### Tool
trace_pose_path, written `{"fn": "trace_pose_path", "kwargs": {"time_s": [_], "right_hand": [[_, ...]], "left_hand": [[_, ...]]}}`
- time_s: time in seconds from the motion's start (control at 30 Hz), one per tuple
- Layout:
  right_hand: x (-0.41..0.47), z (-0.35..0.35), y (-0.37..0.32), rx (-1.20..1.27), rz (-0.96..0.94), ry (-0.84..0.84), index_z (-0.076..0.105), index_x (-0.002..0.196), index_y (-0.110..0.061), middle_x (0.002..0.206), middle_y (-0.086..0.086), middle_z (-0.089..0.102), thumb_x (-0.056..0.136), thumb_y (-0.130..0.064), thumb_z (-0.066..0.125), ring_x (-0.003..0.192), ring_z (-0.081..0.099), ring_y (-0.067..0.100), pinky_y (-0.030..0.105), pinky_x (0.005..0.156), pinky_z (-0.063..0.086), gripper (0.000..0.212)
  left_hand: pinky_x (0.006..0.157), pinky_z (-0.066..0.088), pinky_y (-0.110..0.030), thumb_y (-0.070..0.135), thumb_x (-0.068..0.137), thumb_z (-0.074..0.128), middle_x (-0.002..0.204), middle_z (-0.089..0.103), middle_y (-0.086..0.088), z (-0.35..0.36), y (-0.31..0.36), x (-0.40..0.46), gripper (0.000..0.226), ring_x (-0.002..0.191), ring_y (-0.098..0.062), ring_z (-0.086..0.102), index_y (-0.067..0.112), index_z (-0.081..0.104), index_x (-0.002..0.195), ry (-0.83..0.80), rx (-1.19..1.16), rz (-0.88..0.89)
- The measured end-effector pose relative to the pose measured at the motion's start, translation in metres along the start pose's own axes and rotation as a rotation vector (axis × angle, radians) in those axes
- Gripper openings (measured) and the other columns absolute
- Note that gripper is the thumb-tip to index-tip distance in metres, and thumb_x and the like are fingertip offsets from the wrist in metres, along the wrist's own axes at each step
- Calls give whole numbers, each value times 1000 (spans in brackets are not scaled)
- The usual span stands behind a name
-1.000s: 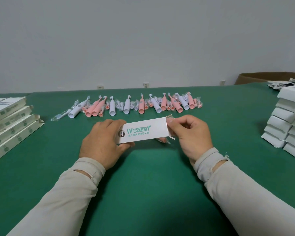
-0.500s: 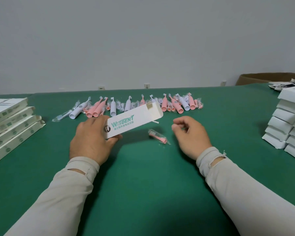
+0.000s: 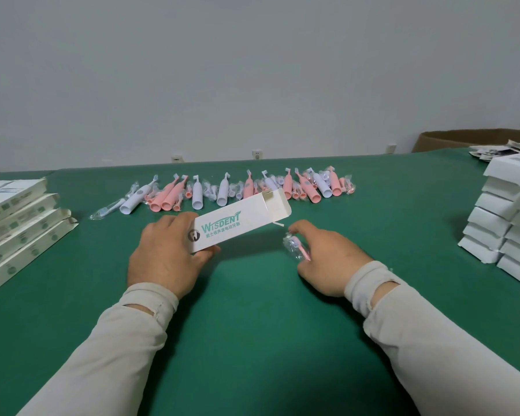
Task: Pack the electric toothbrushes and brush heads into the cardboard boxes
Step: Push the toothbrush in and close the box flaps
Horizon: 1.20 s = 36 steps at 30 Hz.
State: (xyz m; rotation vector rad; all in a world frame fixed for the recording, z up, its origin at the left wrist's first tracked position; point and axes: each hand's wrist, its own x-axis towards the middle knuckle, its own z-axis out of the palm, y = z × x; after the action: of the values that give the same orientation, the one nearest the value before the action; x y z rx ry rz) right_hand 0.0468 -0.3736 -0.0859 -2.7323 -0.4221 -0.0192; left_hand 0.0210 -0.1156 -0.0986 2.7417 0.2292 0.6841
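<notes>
1. Left of frame centre, our left hand (image 3: 165,253) grips the light, crushable box (image 3: 240,222) by its closed end.
2. Right of centre, our right hand (image 3: 327,259) pinches the slippery bagged brush head (image 3: 296,249); we'd hold its stem.

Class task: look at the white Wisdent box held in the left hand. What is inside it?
The box is gripped by the left hand, its end flap open. Its walls hide the inside, so the contents cannot be told. The wrapped pink brush head is outside, in the right hand.
</notes>
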Motion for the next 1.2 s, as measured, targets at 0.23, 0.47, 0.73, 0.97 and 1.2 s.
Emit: {"fn": "trace_pose_path", "kwargs": {"time_s": [0.23,0.47,0.73,0.97,1.2], "right_hand": [[-6,-3,-12,1069,-150,379,55,104,-37,77,-6,72,97,-14,58,62,68,12,24,54,52,24],[2,1,-13,1367,94,500,55,104,-15,101,19,73,101,-11,54,76,75,20,25,61,57,6],[2,8,-11,1261,81,549,69,99,-19,91,10,69,88,-6,73,63,71,13,21,60,56,18],[0,7,-14,1199,117,608,55,95,-16,93,12,61,85,-1,75,63,74,20,24,56,57,27],[0,8,-17,1192,115,614,61,92,-14,83,5,66,81,-4,79,63,73,18,24,57,57,23]], "left_hand": [[76,44,-36,59,78,72,120,56,12,2,2,-2,54,113,-20,46,41,51,124,-55,-15,51],[83,47,-38,57,76,74,119,55,16,2,5,-6,56,115,-17,45,42,52,126,-77,-80,107],[80,45,-36,59,76,74,118,54,18,3,4,-6,57,114,-14,43,43,51,126,-90,-94,144],[79,43,-34,62,76,72,118,53,20,3,5,-6,57,115,-14,44,44,50,126,-103,-63,166],[79,45,-35,62,77,71,121,54,18,2,6,-6,56,116,-14,44,44,50,126,-90,-29,178]]}}
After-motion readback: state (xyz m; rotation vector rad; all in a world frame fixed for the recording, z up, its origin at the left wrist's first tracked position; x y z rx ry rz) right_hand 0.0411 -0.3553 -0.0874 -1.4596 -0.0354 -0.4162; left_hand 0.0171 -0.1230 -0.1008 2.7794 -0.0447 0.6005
